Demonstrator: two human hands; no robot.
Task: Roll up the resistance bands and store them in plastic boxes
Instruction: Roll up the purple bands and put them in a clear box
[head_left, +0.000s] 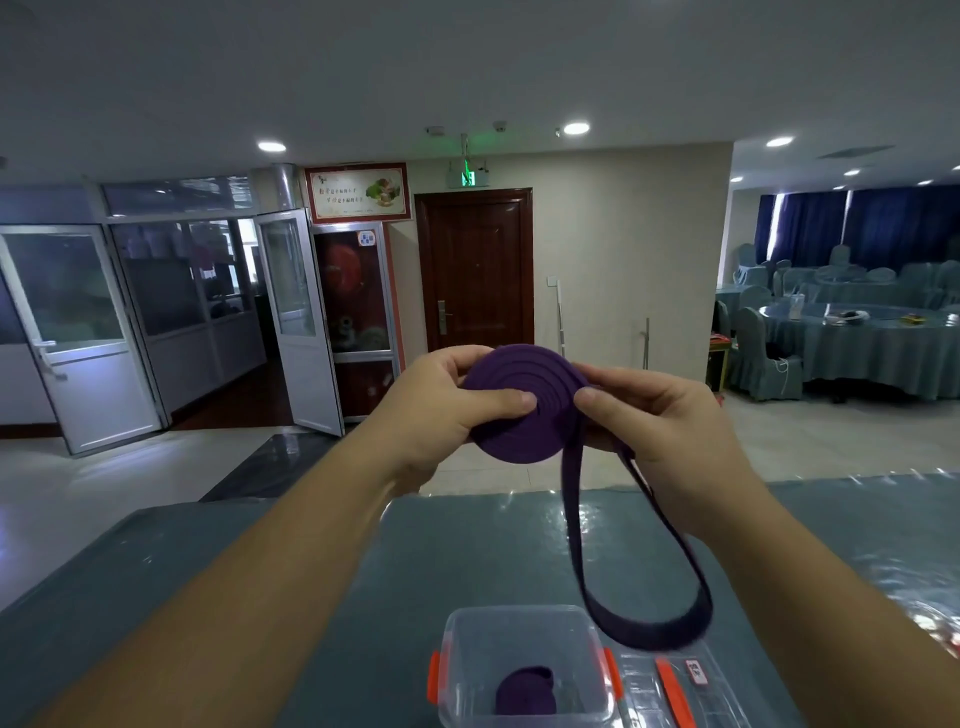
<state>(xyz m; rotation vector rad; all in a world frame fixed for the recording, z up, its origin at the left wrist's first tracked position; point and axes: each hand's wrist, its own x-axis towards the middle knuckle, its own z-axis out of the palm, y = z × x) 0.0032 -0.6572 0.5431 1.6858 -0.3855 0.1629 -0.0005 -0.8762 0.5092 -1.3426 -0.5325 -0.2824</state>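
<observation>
Both hands are up at chest height: our left hand grips the purple coil, thumb pressed on its face, and our right hand pinches the coil's edge. Its loose tail loops down, blurred, just over the clear plastic box. That box, holding a second purple roll, is cut off below. Beyond it, the blue-green table runs bare to its far edge.

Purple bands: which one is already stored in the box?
The small rolled band inside the clear box; the other band, partly coiled, is held in both hands.
</observation>
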